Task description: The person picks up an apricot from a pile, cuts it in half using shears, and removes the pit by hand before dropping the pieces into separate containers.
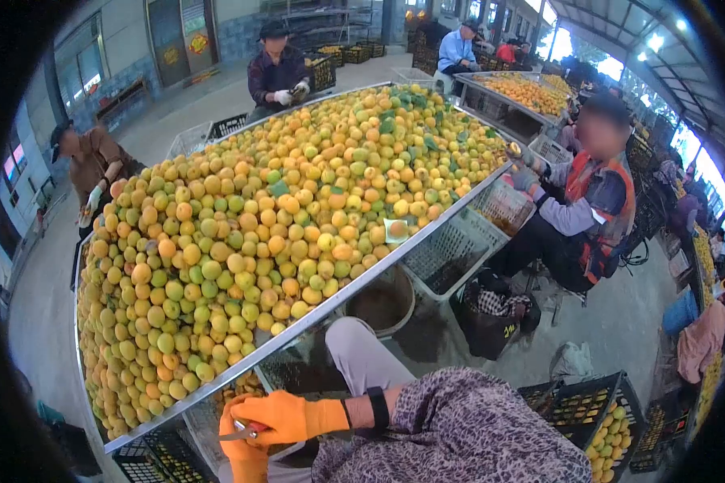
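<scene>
My right hand (294, 414), in an orange glove, is closed around a small knife (238, 435) with a short metal blade and a reddish handle. The blade points left, just off the near edge of the sorting table. Right below it is my left hand (248, 465), also in an orange glove and close against the right one. Its fingers are mostly hidden, and I cannot tell what they hold. Beyond both hands, a big heap of yellow-orange apricots (242, 241) with some green leaves covers the metal-rimmed table (298, 342).
A round bucket (383, 302) and a white plastic basket (451, 249) stand under the table edge. Black crates (580, 410) with apricots are at my right. A person in an orange vest (600, 201) sits by the table's right side; two others (278, 72) work across it.
</scene>
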